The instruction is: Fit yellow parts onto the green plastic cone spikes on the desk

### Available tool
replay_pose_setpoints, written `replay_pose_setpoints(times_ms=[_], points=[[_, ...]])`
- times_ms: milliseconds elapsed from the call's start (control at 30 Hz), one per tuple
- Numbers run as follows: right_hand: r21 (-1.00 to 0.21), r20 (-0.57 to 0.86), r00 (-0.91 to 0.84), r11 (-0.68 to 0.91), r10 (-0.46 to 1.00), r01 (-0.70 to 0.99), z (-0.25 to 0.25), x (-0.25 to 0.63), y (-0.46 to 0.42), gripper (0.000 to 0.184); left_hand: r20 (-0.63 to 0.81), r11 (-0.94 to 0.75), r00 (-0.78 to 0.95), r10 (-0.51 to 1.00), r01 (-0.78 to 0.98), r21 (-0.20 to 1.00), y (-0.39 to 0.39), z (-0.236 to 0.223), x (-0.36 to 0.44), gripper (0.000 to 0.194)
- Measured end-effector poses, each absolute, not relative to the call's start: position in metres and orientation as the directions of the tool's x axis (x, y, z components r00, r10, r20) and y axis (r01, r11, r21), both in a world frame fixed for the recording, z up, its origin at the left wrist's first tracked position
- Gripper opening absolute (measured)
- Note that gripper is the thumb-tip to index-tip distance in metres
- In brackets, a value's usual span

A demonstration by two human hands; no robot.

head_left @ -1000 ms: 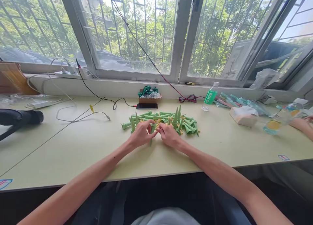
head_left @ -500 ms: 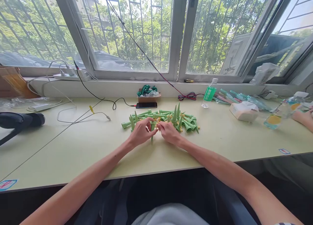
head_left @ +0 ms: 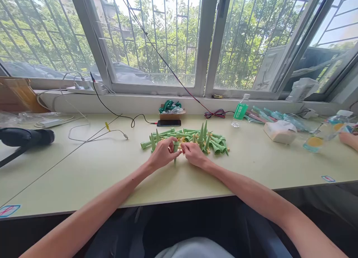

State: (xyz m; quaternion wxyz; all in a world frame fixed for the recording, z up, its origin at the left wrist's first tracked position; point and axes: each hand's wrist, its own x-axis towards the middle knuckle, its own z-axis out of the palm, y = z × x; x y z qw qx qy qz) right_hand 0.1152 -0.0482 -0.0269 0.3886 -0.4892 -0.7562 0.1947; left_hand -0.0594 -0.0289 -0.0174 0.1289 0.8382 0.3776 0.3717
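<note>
Between thumb and fingers, my left hand [head_left: 164, 152] grips a green plastic cone [head_left: 175, 153], its narrow point facing down over the table. Right beside it, my right hand [head_left: 194, 154] is closed in a pinch on a small yellow piece [head_left: 180, 147], which meets the side of the cone near its wide end. Fingers hide most of that piece. Behind both hands lies a pile of green cones [head_left: 216, 143] with small yellow pieces among them. Several cones [head_left: 201, 134] stand upright, points up, to either side of my hands.
Behind the pile are a black phone [head_left: 169, 123] and a small cardboard box [head_left: 171, 116]. To the right stand a water bottle [head_left: 239, 111] and a tissue pack [head_left: 280, 131]. Cables [head_left: 95, 137] and a black object [head_left: 28, 138] lie left. Another person's hand [head_left: 348, 138] is far right.
The view has shifted slightly, so the scene sits a little lower and further right. Both hands keep their grips, with no clear movement between them.
</note>
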Motion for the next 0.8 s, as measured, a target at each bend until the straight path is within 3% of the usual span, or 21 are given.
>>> replay_pose_setpoints(times_ms=[800], points=[[-0.642, 0.388, -0.226, 0.437, 0.894, 0.630, -0.0272, 0.1164, -0.0452, 0.046, 0.552, -0.685, 0.418, 0.722, 0.549, 0.480, -0.0329, -0.0181, -0.0562, 0.030]])
